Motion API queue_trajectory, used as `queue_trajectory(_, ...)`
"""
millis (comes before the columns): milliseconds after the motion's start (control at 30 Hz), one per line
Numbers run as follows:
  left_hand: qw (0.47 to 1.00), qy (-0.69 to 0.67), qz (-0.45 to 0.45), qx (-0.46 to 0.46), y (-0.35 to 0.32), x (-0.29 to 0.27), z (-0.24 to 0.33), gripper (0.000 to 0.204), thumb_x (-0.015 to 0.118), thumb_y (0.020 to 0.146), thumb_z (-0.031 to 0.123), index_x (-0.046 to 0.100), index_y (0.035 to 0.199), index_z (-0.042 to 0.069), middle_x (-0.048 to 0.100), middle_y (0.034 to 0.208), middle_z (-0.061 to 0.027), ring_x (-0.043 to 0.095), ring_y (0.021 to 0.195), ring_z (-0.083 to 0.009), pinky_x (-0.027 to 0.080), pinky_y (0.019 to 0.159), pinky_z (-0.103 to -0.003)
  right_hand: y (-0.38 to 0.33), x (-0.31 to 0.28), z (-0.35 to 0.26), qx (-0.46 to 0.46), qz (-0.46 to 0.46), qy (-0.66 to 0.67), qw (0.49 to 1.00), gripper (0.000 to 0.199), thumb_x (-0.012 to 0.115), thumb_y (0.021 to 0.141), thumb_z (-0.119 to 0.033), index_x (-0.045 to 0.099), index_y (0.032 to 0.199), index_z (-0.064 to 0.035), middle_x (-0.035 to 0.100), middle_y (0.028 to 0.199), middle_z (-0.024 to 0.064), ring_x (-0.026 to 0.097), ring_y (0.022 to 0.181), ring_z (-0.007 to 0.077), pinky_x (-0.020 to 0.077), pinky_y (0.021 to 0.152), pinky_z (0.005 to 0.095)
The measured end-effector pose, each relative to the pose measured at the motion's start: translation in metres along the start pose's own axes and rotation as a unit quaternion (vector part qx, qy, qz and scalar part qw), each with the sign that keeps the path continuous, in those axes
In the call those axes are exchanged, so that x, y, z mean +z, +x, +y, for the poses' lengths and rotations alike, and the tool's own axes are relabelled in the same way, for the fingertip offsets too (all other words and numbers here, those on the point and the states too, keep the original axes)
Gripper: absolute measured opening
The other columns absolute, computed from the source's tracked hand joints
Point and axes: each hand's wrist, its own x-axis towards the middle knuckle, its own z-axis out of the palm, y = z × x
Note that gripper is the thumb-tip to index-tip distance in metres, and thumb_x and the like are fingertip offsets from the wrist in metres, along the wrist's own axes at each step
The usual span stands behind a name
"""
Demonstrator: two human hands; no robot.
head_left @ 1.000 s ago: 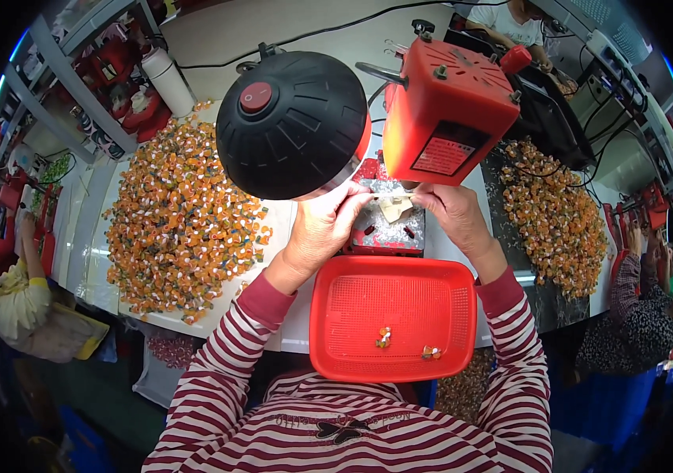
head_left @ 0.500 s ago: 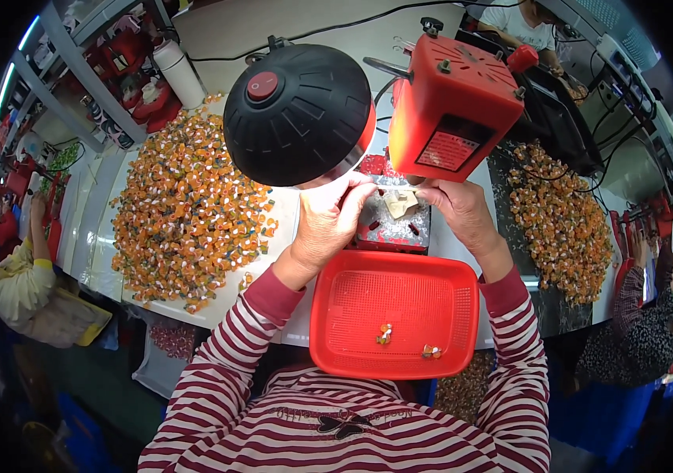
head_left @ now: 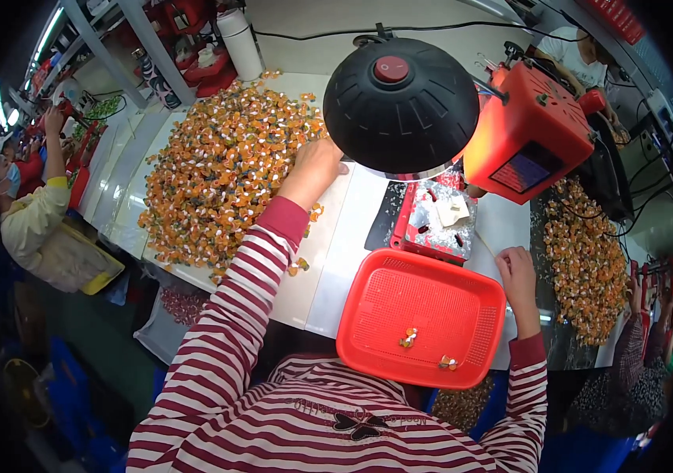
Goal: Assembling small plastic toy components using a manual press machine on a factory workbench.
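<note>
Reaching left hand (head_left: pixel 314 167) into orange pile (head_left: pixel 218 169), black lamp (head_left: pixel 399 106) overhanging.

The fingertips of the left hand (head_left: pixel 314 167) are concealed beneath the black lamp shade (head_left: pixel 401 106), so its grasp cannot be determined. The right hand (head_left: pixel 518 272) is closed at the far corner of the red basket (head_left: pixel 421 317), and its contents cannot be seen. The two small pieces (head_left: pixel 409 338) in the basket are too small to be identified.
</note>
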Motion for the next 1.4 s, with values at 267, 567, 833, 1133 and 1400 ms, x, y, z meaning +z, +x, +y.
queue_trajectory(267, 0.906, -0.065, 0.367, 0.203, 0.004, 0.092, -0.015, 0.018, 0.068, 0.074, 0.008, 0.06, 0.088, -0.001, 0.062, 0.08, -0.0166, 0.063, 0.073, -0.0305, 0.05, 0.066, -0.037, 0.025, -0.074, -0.077, 0.078, -0.109, 0.198, 0.971, 0.012, 0.057, 0.086, -0.01, 0.06, 0.083, 0.0018, 0.06, 0.075, 0.0073, 0.056, 0.062, 0.016, 0.0447, 0.059, 0.0245)
queue_trajectory(567, 0.817, -0.171, 0.411, 0.367, -0.053, 0.141, 0.068, 0.037, 0.067, 0.076, 0.001, 0.055, 0.111, 0.0, 0.061, 0.08, -0.0101, 0.061, 0.068, -0.0166, 0.049, 0.062, -0.027, 0.066, -0.03, -0.147, 0.127, -0.117, 0.537, 0.826, 0.019, 0.055, 0.09, -0.009, 0.057, 0.105, 0.0016, 0.063, 0.079, 0.0033, 0.06, 0.067, 0.0066, 0.0455, 0.054, 0.0175)
queue_trajectory(833, 0.857, -0.338, 0.184, 0.343, -0.022, 0.131, 0.049, 0.028, 0.068, 0.076, -0.001, 0.06, 0.103, -0.001, 0.062, 0.083, -0.0101, 0.061, 0.073, -0.0148, 0.049, 0.064, -0.024, 0.065, -0.026, -0.135, 0.1, -0.134, 0.463, 0.87, 0.015, 0.056, 0.089, -0.011, 0.059, 0.097, 0.0008, 0.064, 0.079, 0.0065, 0.063, 0.067, 0.0096, 0.0485, 0.055, 0.0202)
queue_trajectory(1133, 0.789, -0.145, 0.391, 0.45, 0.036, 0.132, 0.081, 0.017, 0.07, 0.073, 0.007, 0.057, 0.08, -0.001, 0.055, 0.073, -0.0112, 0.058, 0.065, -0.0261, 0.047, 0.058, -0.032, 0.147, -0.105, -0.086, 0.098, 0.297, 0.48, 0.82, 0.043, 0.037, 0.097, -0.038, 0.056, 0.093, -0.0002, 0.056, 0.065, 0.0041, 0.051, 0.05, 0.0071, 0.0367, 0.045, 0.0182)
queue_trajectory(1400, 0.773, -0.11, 0.408, 0.472, 0.047, 0.138, 0.089, 0.015, 0.069, 0.074, 0.007, 0.055, 0.077, 0.001, 0.052, 0.07, -0.01, 0.057, 0.065, -0.0267, 0.047, 0.057, -0.034, 0.199, -0.141, -0.047, 0.014, 0.237, 0.302, 0.923, 0.041, 0.041, 0.094, -0.035, 0.062, 0.092, 0.0001, 0.06, 0.07, 0.002, 0.045, 0.052, 0.0033, 0.0323, 0.047, 0.0185)
